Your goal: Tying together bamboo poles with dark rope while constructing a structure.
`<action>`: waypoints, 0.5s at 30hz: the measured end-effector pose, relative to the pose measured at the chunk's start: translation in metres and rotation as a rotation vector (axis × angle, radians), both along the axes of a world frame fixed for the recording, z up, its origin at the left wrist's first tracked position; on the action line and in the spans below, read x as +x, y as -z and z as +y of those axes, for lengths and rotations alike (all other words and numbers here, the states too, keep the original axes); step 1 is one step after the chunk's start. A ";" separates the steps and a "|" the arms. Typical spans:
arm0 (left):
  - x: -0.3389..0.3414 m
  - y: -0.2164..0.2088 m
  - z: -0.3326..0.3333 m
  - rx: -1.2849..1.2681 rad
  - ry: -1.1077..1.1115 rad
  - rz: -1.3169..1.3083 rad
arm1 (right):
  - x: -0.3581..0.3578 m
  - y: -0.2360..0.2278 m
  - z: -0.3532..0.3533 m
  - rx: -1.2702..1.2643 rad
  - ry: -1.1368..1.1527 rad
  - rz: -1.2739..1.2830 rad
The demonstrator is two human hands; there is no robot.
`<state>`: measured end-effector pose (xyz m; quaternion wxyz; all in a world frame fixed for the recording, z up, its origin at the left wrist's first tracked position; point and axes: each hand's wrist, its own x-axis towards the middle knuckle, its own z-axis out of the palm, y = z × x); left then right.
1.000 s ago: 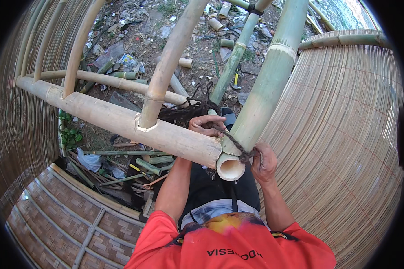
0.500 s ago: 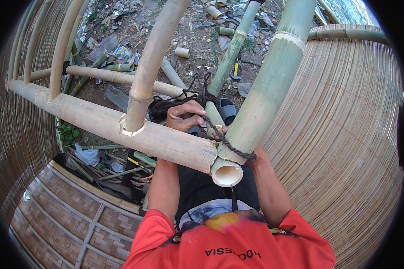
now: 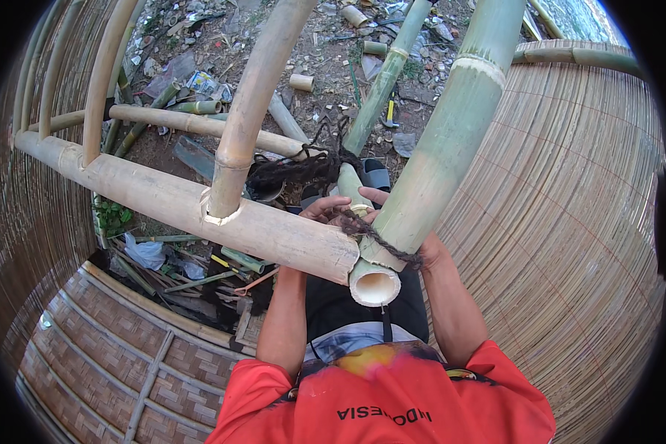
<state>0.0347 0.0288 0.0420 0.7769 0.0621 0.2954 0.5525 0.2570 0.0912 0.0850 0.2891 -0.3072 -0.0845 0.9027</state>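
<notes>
A dark fibre rope [image 3: 387, 245] wraps around the lower end of a thick green bamboo pole [image 3: 436, 163], where it meets a thick tan bamboo beam [image 3: 281, 242]. Behind the beam my left hand [image 3: 324, 209] is closed on the rope near the joint, a finger stretched toward the right. My right hand [image 3: 375, 197] reaches around behind the green pole; its fingertips come out at the rope and close on it, while the rest is hidden. A thinner bamboo piece [image 3: 350, 181] passes behind the joint, and an open bamboo end [image 3: 375, 286] points toward me.
A tangle of dark rope fibre [image 3: 292, 174] hangs beyond my hands. Upright bamboo poles [image 3: 248, 111] rise from the beam. A slatted bamboo blind [image 3: 562, 222] stands at right, woven panels [image 3: 103, 348] at lower left. A hammer [image 3: 390, 112] and bamboo offcuts [image 3: 301, 82] lie on the littered ground.
My left hand has moved down and right, closer to the joint. The rope strand it held raised is now drawn down at the joint, and more right-hand fingers show.
</notes>
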 end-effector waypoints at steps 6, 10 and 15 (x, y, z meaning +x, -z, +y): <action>0.000 0.000 -0.069 -0.071 0.146 0.608 | 0.011 -0.007 -0.005 -0.046 -0.156 -0.311; 0.011 0.004 -0.099 -0.354 -0.111 0.437 | 0.012 -0.009 -0.028 0.130 -0.080 -0.482; 0.014 -0.002 -0.081 -0.368 -0.089 0.368 | 0.014 -0.073 -0.052 0.766 0.311 -0.936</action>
